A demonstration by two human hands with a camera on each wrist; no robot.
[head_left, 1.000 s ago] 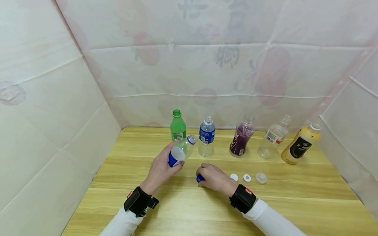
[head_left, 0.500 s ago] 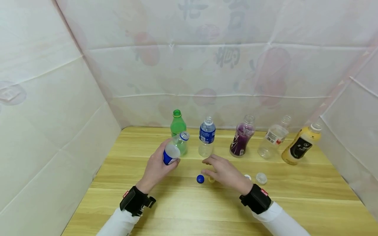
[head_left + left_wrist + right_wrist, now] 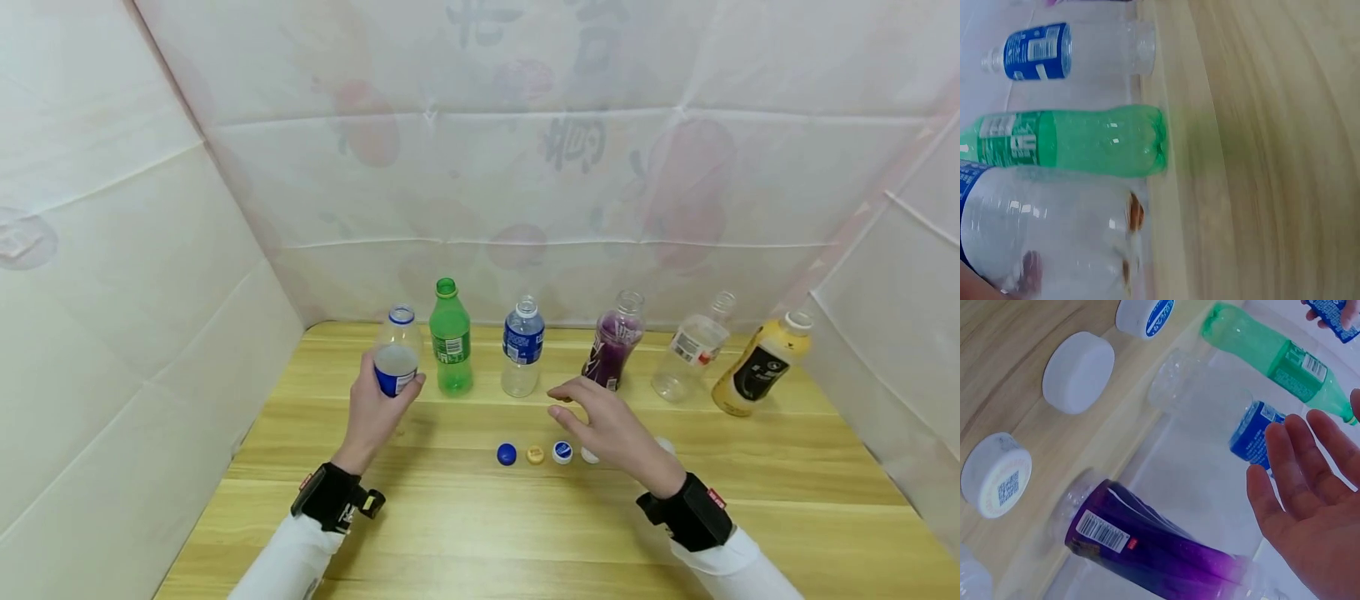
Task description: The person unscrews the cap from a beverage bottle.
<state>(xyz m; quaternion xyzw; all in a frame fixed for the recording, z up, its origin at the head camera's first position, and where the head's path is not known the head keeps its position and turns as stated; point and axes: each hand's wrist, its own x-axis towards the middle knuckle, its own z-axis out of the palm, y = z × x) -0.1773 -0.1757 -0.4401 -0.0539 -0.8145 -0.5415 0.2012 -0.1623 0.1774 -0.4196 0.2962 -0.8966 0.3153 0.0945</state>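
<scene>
My left hand (image 3: 372, 421) grips a clear, capless bottle with a blue label (image 3: 396, 371) round its label. The bottle is upright, left of an uncapped green bottle (image 3: 452, 350); whether its base touches the table cannot be told. My right hand (image 3: 617, 433) hovers with loosely spread fingers and holds nothing, above a row of caps. A blue cap (image 3: 507, 454), a yellow cap (image 3: 535, 455) and a white cap with a blue top (image 3: 562, 452) lie left of it. A plain white cap (image 3: 1079, 372) and a white cap with a printed code (image 3: 999, 478) show in the right wrist view.
Along the back of the wooden table (image 3: 465, 533) stand a clear blue-labelled bottle (image 3: 522, 350), a purple-labelled bottle (image 3: 617, 337), a clear bottle (image 3: 690, 358) and a yellow bottle (image 3: 761, 367). White cloth walls (image 3: 480, 183) enclose the back and sides.
My left hand has carried its bottle leftward from in front of the green bottle and turned it upright. My right hand has let go of the blue cap and moved right.
</scene>
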